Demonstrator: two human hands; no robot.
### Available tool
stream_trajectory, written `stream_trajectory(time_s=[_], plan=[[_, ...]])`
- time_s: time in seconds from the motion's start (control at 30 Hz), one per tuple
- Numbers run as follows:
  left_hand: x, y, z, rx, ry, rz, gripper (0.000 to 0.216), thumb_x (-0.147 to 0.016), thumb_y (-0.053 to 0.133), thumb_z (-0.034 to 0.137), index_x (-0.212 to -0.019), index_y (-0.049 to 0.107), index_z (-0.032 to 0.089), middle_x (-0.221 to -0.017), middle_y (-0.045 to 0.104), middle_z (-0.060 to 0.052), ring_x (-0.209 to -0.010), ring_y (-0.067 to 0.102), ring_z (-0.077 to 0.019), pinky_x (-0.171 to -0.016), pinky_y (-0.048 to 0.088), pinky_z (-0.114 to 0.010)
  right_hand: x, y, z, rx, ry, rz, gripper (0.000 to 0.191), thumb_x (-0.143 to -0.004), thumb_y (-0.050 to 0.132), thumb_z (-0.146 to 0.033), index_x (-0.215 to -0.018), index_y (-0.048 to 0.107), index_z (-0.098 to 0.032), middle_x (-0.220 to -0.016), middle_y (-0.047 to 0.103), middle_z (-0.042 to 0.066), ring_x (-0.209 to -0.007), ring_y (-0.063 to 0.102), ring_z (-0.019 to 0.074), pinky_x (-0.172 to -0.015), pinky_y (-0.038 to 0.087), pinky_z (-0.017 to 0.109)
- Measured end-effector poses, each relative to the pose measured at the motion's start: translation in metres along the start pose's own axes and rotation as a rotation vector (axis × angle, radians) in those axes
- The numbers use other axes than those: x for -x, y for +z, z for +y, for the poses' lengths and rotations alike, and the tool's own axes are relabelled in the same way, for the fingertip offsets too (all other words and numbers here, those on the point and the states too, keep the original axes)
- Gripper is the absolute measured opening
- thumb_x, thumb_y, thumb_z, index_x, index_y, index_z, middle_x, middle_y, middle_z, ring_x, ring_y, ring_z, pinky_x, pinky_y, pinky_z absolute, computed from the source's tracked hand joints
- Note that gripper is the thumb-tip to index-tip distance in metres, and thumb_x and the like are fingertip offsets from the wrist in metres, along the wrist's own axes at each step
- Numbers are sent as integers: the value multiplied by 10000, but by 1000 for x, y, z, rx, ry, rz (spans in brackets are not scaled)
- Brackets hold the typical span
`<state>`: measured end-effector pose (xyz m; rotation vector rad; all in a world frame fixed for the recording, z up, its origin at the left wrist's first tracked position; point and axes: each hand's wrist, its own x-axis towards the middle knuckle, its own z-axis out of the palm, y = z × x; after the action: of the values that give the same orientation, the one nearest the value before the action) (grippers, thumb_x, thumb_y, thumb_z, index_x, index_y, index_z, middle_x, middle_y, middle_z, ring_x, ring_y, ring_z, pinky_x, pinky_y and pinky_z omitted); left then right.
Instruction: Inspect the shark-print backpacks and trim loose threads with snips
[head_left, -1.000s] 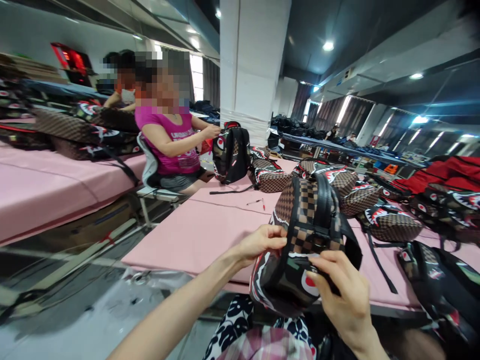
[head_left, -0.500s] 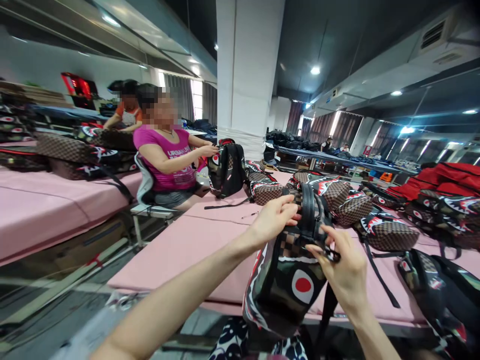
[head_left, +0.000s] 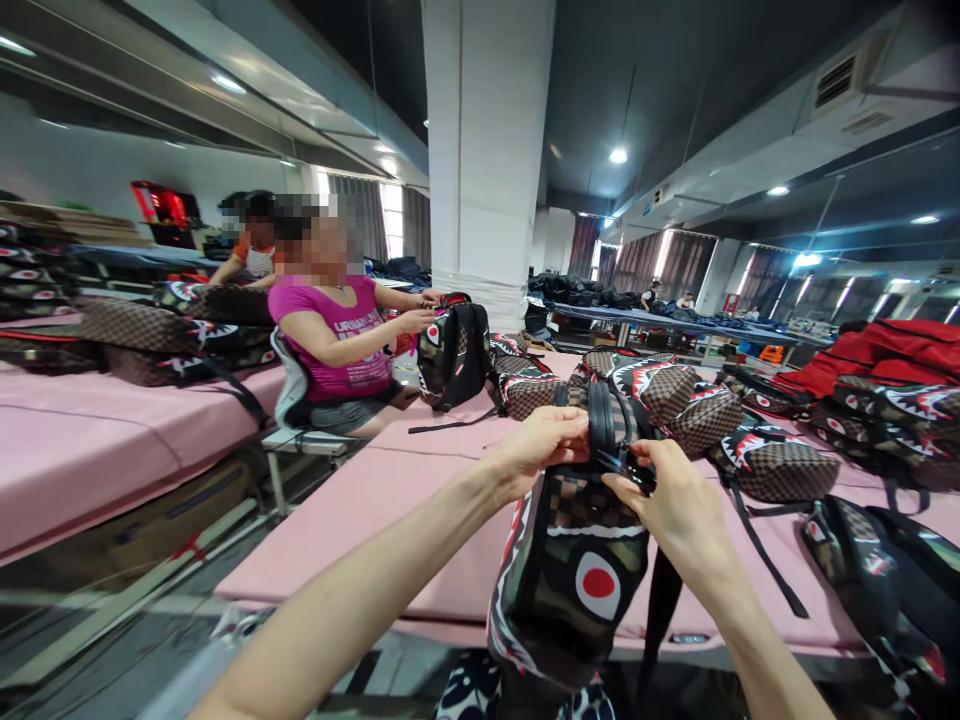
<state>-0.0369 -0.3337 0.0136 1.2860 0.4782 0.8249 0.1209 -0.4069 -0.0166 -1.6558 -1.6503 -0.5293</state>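
Observation:
A backpack (head_left: 555,560) in brown check and dark camouflage, with a red-and-white eye patch, stands tilted at the table's near edge, above my lap. My left hand (head_left: 551,440) pinches its upper part beside the black zipper band. On the other side of that band is my right hand (head_left: 671,490), its fingers closed on small dark thread snips (head_left: 626,468). Their thin shiny blades point left, against the bag's top seam. Part of the snips is hidden by my fingers. A black strap (head_left: 661,610) hangs down on the bag's right.
Several similar backpacks (head_left: 697,415) lie across the pink table (head_left: 337,540). More are piled at the right beside red fabric (head_left: 885,355). Across the table sits a co-worker (head_left: 337,340), both hands on another backpack (head_left: 454,350). A white pillar (head_left: 484,150) rises behind.
My right hand has moved slightly up and left, bringing the snips to the zipper band. My left hand has shifted a little lower on the bag. The view has tilted slightly up.

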Motion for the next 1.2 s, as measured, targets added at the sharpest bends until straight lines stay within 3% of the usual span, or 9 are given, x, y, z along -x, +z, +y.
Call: stream_trajectory(time_s=[0.1,0.2,0.3,0.53,0.73,0.87,1.03,1.1,1.2], plan=[[3,-3,-1,6,-4,14,312,-633,719,402,-724,630,117,-697,628,-29,-652,562,-95,-698,426,-230,-1,-2,0,-31,-19,-47,230,-736,596,-347,-898,569,-186,-858,640,45,-728,617,194,-560,422,275],[7,-3,-1,-24,-9,34,314,-633,711,405,-713,608,119,-687,623,-24,-646,559,-94,-692,425,-229,0,-6,6,-31,-78,-52,128,-730,547,-195,-850,589,-208,-821,659,15,-691,619,168,-567,413,259],[11,3,-1,-66,23,70,297,-641,703,391,-720,584,131,-732,633,-16,-676,562,-92,-698,418,-224,7,-5,12,9,-102,36,217,-702,494,-87,-840,600,-217,-802,671,6,-670,614,160,-571,396,255],[13,12,-2,-167,49,34,341,-689,646,450,-788,549,138,-727,671,-45,-734,619,-155,-755,429,-301,18,11,24,-99,-86,195,137,-756,446,-92,-764,541,-190,-755,587,19,-663,561,138,-562,366,234],[6,13,-3,-309,88,20,354,-702,624,472,-773,581,128,-682,647,-27,-641,597,-126,-631,437,-236,-21,18,46,39,-11,253,124,-782,450,-121,-783,561,-178,-823,581,34,-686,536,138,-521,289,239],[-8,-6,9,-488,97,-16,395,-704,598,526,-715,589,131,-582,600,0,-513,537,-107,-486,362,-201,-49,25,64,71,3,202,112,-819,466,-195,-805,575,-175,-832,597,28,-663,535,130,-519,261,242],[-45,-59,41,-815,252,67,458,-707,572,558,-513,536,145,-378,434,41,-377,379,-75,-428,265,-208,-39,27,70,-46,24,184,149,-830,475,-278,-764,559,-175,-772,613,38,-670,566,156,-549,324,246],[-50,-71,48,-910,355,152,425,-723,573,523,-535,573,143,-446,501,19,-439,439,-93,-471,315,-211,-25,25,65,-124,1,154,128,-812,492,-275,-737,544,-186,-733,612,24,-661,573,160,-565,352,248],[-33,-62,40,-1064,676,402,264,-800,536,388,-750,653,156,-738,639,-30,-698,557,-140,-676,404,-236,-7,22,52,-182,-26,143,69,-772,491,-202,-711,523,-200,-708,604,8,-629,566,155,-561,362,250]])
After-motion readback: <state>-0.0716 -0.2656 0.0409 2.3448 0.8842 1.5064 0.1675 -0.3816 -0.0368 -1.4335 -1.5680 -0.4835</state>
